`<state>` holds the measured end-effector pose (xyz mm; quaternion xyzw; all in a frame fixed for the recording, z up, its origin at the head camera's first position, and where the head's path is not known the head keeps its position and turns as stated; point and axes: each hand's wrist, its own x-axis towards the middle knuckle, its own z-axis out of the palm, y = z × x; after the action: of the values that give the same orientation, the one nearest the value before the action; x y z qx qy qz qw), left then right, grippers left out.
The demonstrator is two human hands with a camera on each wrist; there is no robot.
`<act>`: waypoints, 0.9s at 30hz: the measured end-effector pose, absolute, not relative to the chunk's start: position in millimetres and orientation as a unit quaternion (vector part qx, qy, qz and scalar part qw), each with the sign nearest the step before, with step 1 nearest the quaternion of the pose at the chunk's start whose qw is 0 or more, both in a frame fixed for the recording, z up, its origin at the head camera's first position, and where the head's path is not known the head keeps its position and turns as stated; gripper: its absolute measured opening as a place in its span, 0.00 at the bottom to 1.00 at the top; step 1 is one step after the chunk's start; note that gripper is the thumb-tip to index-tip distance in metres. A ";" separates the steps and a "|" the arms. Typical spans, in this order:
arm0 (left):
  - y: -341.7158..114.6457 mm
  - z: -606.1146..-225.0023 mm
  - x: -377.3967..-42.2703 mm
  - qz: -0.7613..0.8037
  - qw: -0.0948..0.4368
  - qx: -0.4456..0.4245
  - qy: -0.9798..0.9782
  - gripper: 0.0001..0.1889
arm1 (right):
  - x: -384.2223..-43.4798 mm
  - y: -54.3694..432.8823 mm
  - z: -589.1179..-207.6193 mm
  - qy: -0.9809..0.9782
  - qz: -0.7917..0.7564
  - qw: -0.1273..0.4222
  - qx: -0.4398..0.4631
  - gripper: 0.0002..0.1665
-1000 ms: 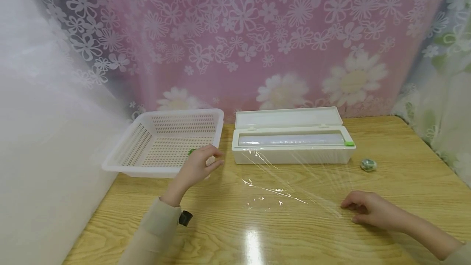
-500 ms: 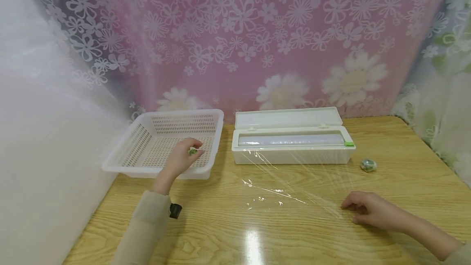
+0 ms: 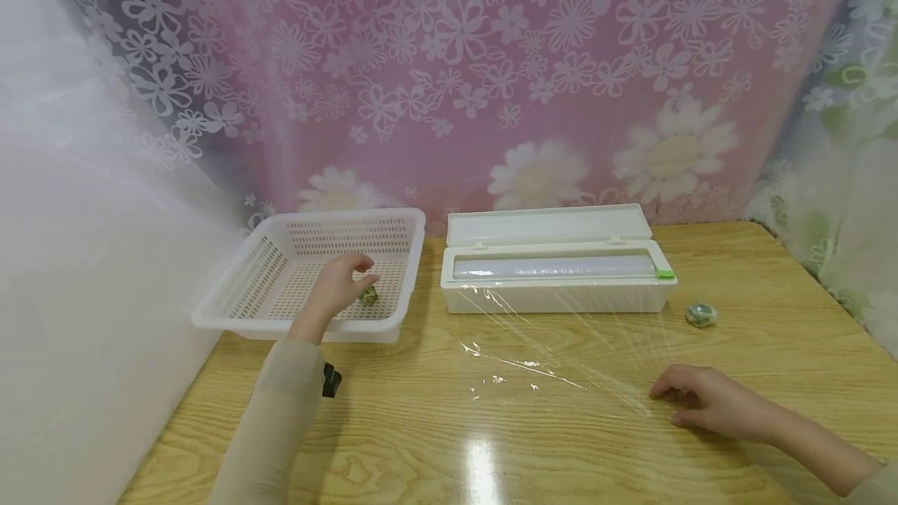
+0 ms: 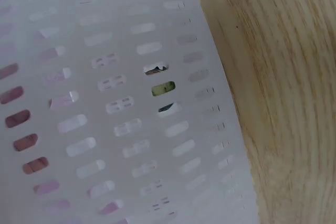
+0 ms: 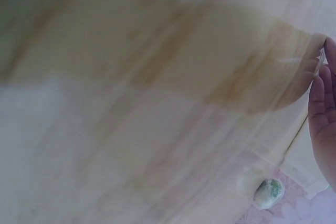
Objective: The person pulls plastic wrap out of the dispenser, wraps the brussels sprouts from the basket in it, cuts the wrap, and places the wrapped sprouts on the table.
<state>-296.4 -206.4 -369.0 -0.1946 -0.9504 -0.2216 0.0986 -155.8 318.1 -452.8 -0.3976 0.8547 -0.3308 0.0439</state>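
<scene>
In the head view my left hand [image 3: 333,287] is inside the white plastic basket [image 3: 414,256], thumb and fingers apart. Just below the thumb lies a small green vegetable piece [image 3: 368,296] with a brownish end. The left wrist view shows only the basket's slotted wall [image 4: 121,145], with a green bit of the vegetable [image 4: 164,88] behind one slot. My right hand [image 3: 722,404], low over the table, holds the corner of a sheet of cling film [image 3: 554,369] at its fingertips. That sheet stretches from a roll [image 3: 554,266] in an open white dispenser box [image 3: 557,300].
A small film-wrapped green bundle [image 3: 701,315] sits on the wooden table [image 3: 393,443], right of the dispenser. The box lid [image 3: 550,224] stands raised at the back, and a green cutter slide [image 3: 663,274] is at the box's right end. A flowered curtain [image 3: 449,100] hangs behind.
My left hand has moved left and deeper into the basket, over to the vegetable piece, which now shows its brownish end slightly nearer me. The right hand and the film have not moved.
</scene>
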 end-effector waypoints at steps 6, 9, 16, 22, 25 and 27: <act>-208.3 -371.6 -307.4 -0.189 0.044 -0.167 -0.967 0.18 | -159.0 315.7 -453.9 0.849 -0.326 0.039 -0.413 0.16; -207.8 -373.7 -313.0 -0.186 0.027 -0.167 -0.968 0.19 | -158.8 316.4 -453.6 0.852 -0.322 0.040 -0.410 0.16; -206.2 -376.6 -320.5 -0.173 0.005 -0.154 -0.973 0.21 | -158.4 318.1 -453.1 0.851 -0.326 0.049 -0.409 0.15; -205.6 -380.0 -323.2 -0.154 -0.055 -0.141 -0.976 0.26 | -158.5 318.6 -454.0 0.848 -0.324 0.038 -0.417 0.16; -206.9 -383.6 -323.8 -0.143 -0.084 -0.137 -0.977 0.29 | -158.6 318.9 -454.8 0.847 -0.323 0.033 -0.421 0.16; -208.0 -386.6 -324.3 -0.133 -0.105 -0.134 -0.976 0.31 | -158.8 319.1 -455.5 0.846 -0.323 0.031 -0.423 0.17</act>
<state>-324.3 -208.0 -386.6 -0.1338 -0.9764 -0.1331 -0.1054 -158.8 319.1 -455.5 -0.4231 0.8459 -0.3232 0.0314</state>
